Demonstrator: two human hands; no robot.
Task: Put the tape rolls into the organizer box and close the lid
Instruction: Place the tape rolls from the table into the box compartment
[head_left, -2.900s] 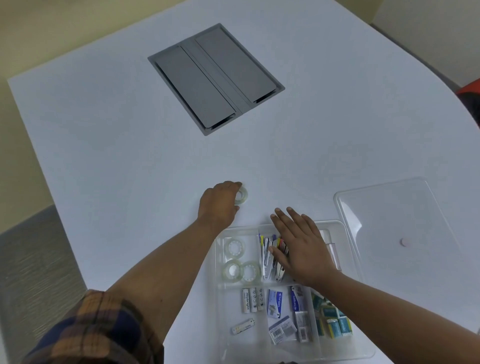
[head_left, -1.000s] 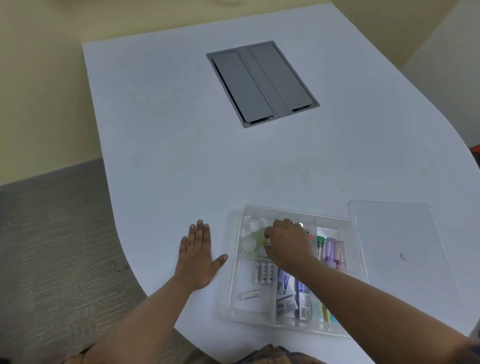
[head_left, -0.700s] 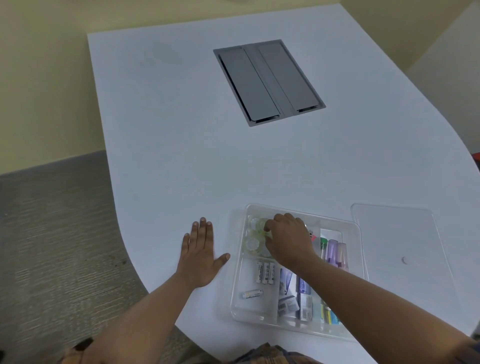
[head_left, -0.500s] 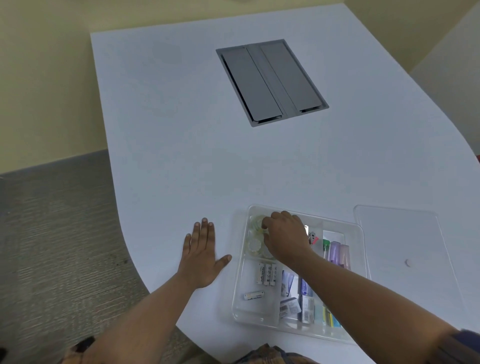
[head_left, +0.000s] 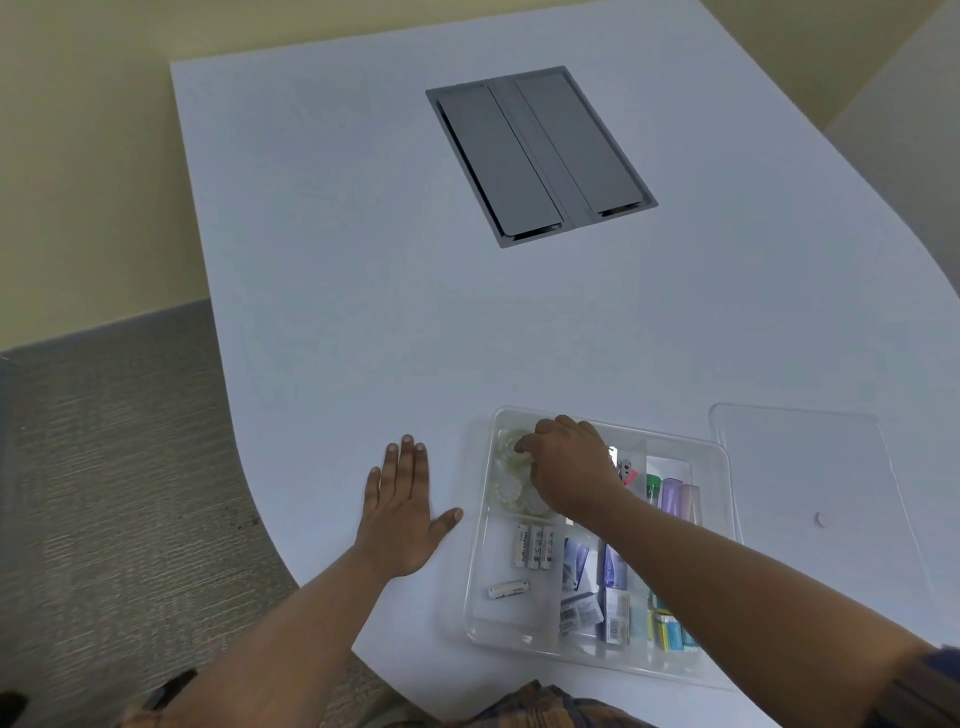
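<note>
organizer box (head_left: 480, 587): clear hard plastic, shallow, rectangular with rounded corners, split by thin walls into compartments; sits near the front edge of a smooth white table (head_left: 363, 286). tape rolls (head_left: 511, 480): small rings of clear, glossy tape on pale cores, clustered in the far-left compartment, some overlapping. lid (head_left: 810, 467): flat clear sheet with a small round knob, lying on the table just right of the box, off it. right hand (head_left: 569, 478): reaches into the tape compartment, fingers curled down onto the rolls; whether it grips one cannot be told. left hand (head_left: 402, 512): flat on the table just left of the box, fingers spread wide, holding nothing. batteries (head_left: 532, 545): white cylinders in the compartment nearer the person. panel (head_left: 540, 156): grey, matte, rectangular, set flush in the tabletop, well apart.
</note>
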